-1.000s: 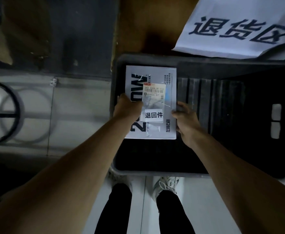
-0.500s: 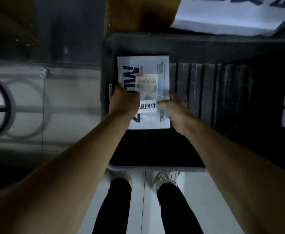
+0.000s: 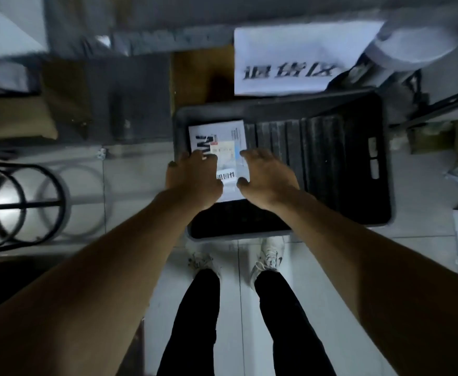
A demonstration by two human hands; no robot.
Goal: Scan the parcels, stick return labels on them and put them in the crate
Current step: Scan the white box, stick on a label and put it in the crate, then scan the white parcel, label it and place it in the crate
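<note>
A white flat parcel with bold black lettering lies in the left part of the dark grey crate on the floor. A shipping label and a white return label are stuck on its top. My left hand is over the parcel's left edge, fingers spread and relaxed. My right hand hovers over its right edge, fingers also spread; neither hand grips the parcel. The hands hide the parcel's near part.
A white sign with black characters leans behind the crate. A black wire ring stand is at the left. Brown cardboard lies far left. My shoes stand just before the crate's near rim.
Both hands let go of the parcel and opened their fingers; the parcel now lies on the crate's floor. The view has pulled back and upward, showing more of the surroundings.
</note>
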